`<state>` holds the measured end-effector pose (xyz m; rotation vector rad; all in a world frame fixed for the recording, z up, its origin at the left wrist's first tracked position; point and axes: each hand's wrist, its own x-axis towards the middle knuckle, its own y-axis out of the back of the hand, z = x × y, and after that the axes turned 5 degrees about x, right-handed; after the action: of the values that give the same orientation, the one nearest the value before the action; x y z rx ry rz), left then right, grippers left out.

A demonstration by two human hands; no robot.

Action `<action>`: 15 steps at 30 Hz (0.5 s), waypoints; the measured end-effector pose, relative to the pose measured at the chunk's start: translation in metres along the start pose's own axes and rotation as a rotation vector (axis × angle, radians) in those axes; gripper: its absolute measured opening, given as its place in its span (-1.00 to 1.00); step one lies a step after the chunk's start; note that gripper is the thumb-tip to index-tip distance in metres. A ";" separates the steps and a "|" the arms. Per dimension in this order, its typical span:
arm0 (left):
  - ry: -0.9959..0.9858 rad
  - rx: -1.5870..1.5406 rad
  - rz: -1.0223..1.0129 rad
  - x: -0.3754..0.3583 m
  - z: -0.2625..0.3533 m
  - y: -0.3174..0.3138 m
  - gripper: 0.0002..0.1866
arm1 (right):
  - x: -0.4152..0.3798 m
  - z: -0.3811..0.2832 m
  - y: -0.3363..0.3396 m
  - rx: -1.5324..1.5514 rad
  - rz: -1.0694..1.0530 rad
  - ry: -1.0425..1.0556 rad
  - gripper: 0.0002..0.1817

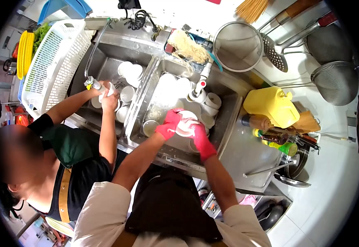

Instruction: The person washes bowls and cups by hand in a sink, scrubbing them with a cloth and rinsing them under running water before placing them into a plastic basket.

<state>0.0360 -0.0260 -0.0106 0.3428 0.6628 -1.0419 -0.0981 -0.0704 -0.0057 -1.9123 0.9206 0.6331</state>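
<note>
A: What are the two hands doing?

B: Both wear pink rubber gloves and are closed on a white bowl (186, 123), held over the right basin of the steel sink (229, 119). The left hand (169, 124) grips the bowl's left side, fingers curled over the rim. The right hand (201, 140) clasps its near right edge.

A: What lies under the bowl?

B: More white dishes in soapy water: a small cup (150, 127) just left of the left hand, and stacked cups (212, 101) at the far right of the basin, near a white tap (199, 86).

A: Anyone else at work?

B: Yes, a person in a dark top stands on the left. That person's hands (105, 92) hold a white dish under a spray hose (92, 84) over the left basin, where other white bowls (130, 72) are piled.

A: And around the sink?

B: A white plastic basket (52, 66) leans at the far left. On the counter to the right sit a yellow jug (272, 105) and some bottles (270, 136). Metal strainers (237, 45) hang on the far wall, and a scrubbing pad (187, 46) rests on the ledge behind the basins
</note>
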 end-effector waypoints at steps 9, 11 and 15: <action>-0.334 -0.200 -0.074 -0.003 0.018 0.006 -0.63 | -0.005 0.001 -0.015 0.191 0.057 0.218 -0.60; -0.462 -0.343 0.364 -0.011 0.008 -0.018 -0.65 | 0.002 0.011 -0.025 0.176 0.434 0.221 -0.60; 0.018 -0.255 0.284 -0.019 0.017 -0.008 -0.68 | -0.033 -0.028 -0.026 -0.016 0.150 0.036 -0.62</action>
<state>0.0283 -0.0264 0.0147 0.2159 0.7311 -0.6761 -0.0950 -0.0748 0.0446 -1.8862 1.0928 0.6976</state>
